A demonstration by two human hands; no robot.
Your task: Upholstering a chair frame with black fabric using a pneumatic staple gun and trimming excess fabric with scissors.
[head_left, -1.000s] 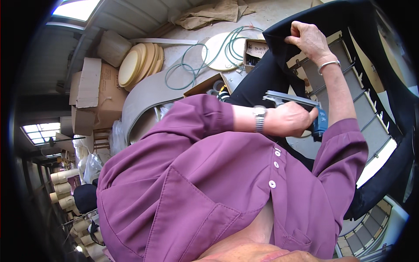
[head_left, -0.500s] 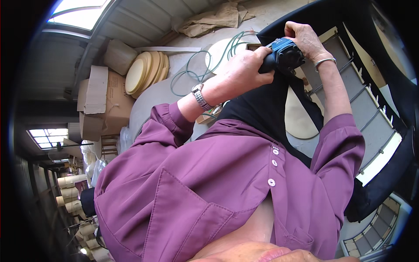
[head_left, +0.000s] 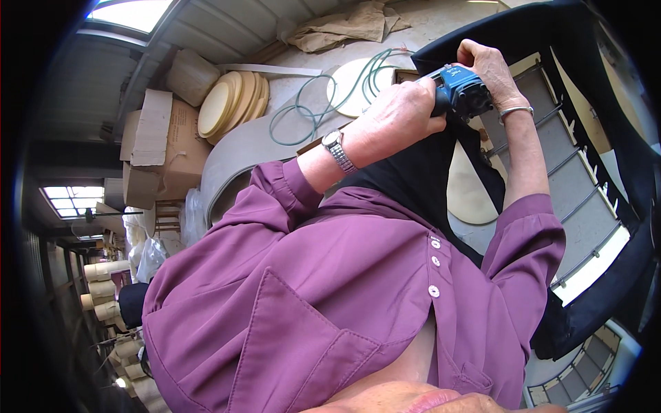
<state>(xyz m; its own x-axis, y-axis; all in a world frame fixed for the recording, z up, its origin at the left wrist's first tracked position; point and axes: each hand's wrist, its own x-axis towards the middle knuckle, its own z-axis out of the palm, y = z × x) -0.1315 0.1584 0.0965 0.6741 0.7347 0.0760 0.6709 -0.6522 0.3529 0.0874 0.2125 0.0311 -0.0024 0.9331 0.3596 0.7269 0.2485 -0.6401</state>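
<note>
A blue and black staple gun (head_left: 466,91) is gripped by my left hand (head_left: 398,113), its fingers wrapped round the handle. Just beyond the tool, my right hand (head_left: 490,72) is closed, its bent fingers at the edge of the black fabric (head_left: 523,36); the fingertips are partly hidden. This fabric surrounds a large curved frame (head_left: 566,162) with a grey panel, dark cross wires and pale strips. What lies directly under the tool's nose cannot be seen.
A green hose (head_left: 297,109) loops over the floor beside a pale round board (head_left: 351,86). Round boards (head_left: 219,107) lean in a stack by a cardboard box (head_left: 180,141). Brown cloth (head_left: 351,27) lies at the wall. Another wired frame (head_left: 575,365) is at the lower right.
Both hands have shifted slightly, the left one to the right together with the staple gun. The tool has turned a little, showing more of its blue side. My left forearm reaches further right.
</note>
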